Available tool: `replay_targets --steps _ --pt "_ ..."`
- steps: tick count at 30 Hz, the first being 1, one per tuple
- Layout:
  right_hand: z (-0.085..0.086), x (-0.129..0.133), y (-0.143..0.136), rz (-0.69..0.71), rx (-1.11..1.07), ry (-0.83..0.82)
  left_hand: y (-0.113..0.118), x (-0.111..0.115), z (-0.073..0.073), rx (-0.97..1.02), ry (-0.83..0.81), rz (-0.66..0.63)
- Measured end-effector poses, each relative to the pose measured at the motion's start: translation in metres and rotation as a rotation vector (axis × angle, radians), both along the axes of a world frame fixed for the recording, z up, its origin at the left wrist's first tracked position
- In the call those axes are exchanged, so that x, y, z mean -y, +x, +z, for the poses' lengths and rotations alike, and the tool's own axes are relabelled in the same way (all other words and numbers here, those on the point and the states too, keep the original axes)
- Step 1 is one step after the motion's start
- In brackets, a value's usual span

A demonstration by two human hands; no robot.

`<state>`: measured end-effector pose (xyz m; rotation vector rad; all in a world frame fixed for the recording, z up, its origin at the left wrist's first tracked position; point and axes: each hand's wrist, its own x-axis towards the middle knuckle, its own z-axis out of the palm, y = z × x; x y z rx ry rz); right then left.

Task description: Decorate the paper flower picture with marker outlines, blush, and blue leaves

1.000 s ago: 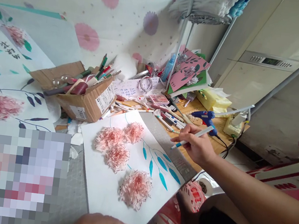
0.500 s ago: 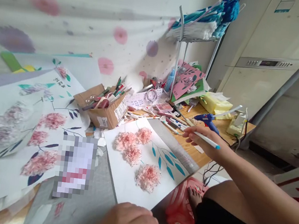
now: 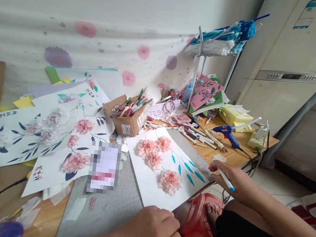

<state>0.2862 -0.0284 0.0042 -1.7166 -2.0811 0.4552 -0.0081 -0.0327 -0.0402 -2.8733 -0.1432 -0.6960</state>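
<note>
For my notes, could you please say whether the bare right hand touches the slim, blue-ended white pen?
Touching: the head view shows the right hand with the pen in its fingers.

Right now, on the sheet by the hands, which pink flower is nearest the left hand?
The lone lowest flower; the other three cluster farther away.

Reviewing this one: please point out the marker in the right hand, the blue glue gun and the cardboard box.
Marker (image 3: 226, 180): head view, on its white barrel.
Blue glue gun (image 3: 228, 132): head view, on its body.
Cardboard box (image 3: 125, 121): head view, on its front wall.
</note>
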Motion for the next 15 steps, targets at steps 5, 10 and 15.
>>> replay_targets --steps 5,10,15 --pt "-0.008 -0.003 -0.007 -0.043 0.079 0.02 0.0 0.006 0.005 -0.077 -0.017 0.02" --pt "-0.012 -0.016 -0.008 -0.055 0.086 0.013 -0.001 0.008 0.011 -0.118 -0.056 0.044" --pt "-0.011 -0.026 -0.008 -0.062 0.006 0.032 -0.002 0.007 0.013 -0.13 -0.077 0.078"
